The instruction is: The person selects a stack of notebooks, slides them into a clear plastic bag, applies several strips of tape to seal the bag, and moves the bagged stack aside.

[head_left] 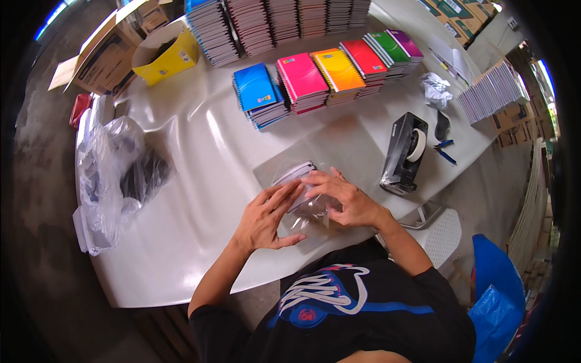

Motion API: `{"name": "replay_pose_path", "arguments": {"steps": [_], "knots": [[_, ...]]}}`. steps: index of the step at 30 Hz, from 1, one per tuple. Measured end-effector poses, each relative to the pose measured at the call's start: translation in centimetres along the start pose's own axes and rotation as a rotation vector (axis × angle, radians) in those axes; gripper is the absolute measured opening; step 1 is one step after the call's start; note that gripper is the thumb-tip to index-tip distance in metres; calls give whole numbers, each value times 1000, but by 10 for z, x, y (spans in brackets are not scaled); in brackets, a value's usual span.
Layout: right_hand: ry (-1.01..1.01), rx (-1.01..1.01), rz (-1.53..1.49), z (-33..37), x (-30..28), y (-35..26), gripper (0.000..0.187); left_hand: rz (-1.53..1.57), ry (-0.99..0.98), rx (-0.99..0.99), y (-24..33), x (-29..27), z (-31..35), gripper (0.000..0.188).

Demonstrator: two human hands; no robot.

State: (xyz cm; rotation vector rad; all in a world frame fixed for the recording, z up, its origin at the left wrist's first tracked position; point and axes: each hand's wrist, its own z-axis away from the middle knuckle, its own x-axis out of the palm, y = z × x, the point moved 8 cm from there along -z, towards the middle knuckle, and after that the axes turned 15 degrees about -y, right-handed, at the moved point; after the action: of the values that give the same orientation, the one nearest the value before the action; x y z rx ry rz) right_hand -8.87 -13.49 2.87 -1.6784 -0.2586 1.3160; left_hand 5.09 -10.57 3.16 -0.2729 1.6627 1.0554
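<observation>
A clear plastic bag (pixel 310 225) with a spiral notebook or small stack of notebooks (pixel 289 174) inside lies at the table's near middle, on a flat translucent sheet (pixel 357 144). My left hand (pixel 266 216) rests on the bag's left side, fingers stretched and thumb spread away. From the right, my right hand (pixel 348 198) touches the plastic with bent, parted fingers, its thumb apart from them. Both hands cover much of the notebook's cover. A black tape dispenser (pixel 396 154) with a pale roll stands right of the sheet.
Stacks of blue (pixel 254 88), pink (pixel 302 75), yellow (pixel 339 69), red, green and purple notebooks stand beyond, with taller stacks behind. Plastic bags (pixel 115 175) pile up at left. Blue-handled cutters (pixel 445 151), crumpled plastic (pixel 436 91) and another notebook stack (pixel 493 94) lie right. A white chair (pixel 439 236) adjoins the table.
</observation>
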Motion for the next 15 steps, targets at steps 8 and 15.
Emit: {"name": "replay_pose_path", "arguments": {"steps": [8,15], "knots": [[973,830,-193,202,-57,99,29,-203,-103,-203,-4,3,4,84],[987,751,-1125,199,-9,138,19,-262,-160,-211,-6,6,4,86]]}}
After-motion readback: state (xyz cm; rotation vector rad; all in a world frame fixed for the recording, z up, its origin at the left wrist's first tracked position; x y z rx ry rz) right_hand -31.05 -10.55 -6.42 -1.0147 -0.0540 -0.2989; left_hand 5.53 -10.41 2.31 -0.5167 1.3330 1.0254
